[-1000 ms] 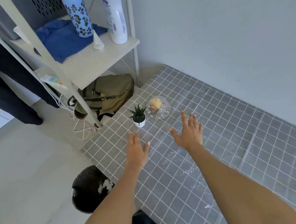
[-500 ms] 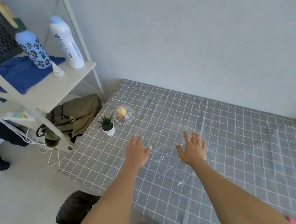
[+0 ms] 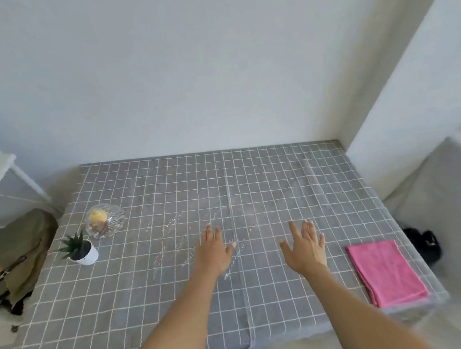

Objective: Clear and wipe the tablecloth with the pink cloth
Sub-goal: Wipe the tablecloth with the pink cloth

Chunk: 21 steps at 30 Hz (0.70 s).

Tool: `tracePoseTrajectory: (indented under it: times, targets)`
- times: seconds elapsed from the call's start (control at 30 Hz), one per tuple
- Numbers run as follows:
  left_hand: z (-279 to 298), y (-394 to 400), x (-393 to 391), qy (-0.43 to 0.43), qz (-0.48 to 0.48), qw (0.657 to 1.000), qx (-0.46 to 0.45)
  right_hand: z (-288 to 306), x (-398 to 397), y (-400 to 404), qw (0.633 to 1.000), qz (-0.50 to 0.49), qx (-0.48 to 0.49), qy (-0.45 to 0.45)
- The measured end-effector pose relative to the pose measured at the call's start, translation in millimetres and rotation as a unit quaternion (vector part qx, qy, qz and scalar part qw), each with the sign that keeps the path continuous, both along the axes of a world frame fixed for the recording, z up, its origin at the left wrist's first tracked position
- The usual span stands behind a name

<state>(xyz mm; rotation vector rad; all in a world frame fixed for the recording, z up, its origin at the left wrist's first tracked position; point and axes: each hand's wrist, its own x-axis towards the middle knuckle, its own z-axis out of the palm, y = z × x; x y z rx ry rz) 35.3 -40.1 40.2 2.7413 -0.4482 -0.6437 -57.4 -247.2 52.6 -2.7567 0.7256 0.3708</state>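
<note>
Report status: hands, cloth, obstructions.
Left hand and right hand open, empty. Pink cloth folded, untouched, right of right hand. Plant, glass dish, crumbs on tablecloth.

the far half and right middle of the worktop (image 3: 280,174) are lying bare, giving a hand free passage; a glass dish (image 3: 105,220) and a small potted plant (image 3: 81,250) are crowding the left edge, a scatter of crumbs (image 3: 173,237) is lying mid-cloth, a folded pink cloth (image 3: 386,271) is taking up the near right corner, and walls are closing in behind and to the right
</note>
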Motion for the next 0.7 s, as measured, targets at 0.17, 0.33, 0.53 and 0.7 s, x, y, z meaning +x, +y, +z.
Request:
tracePoseTrajectory:
  times: [0.17,0.33,0.53,0.7]
  targets:
    - [-1.5,-43.7,-27.1,0.006,-0.053,0.999,-0.003,-0.9,-46.9,-39.3,0.999,-0.048,-0.001,0.001]
    - [-5.7,-76.7,-51.8,0.002,-0.076,0.997,0.001,-8.1,-79.2,-76.3,0.998,-0.067,0.001,0.002]
    - [-21.7,-129.6,-87.6,0.003,-0.05,0.999,0.006,-23.2,-106.7,-134.0,0.999,-0.03,0.0,0.024]
    - [-35.8,-186.4,-134.4,0.002,-0.026,1.0,-0.008,-35.2,-131.5,-185.8,0.999,0.017,-0.001,0.04]
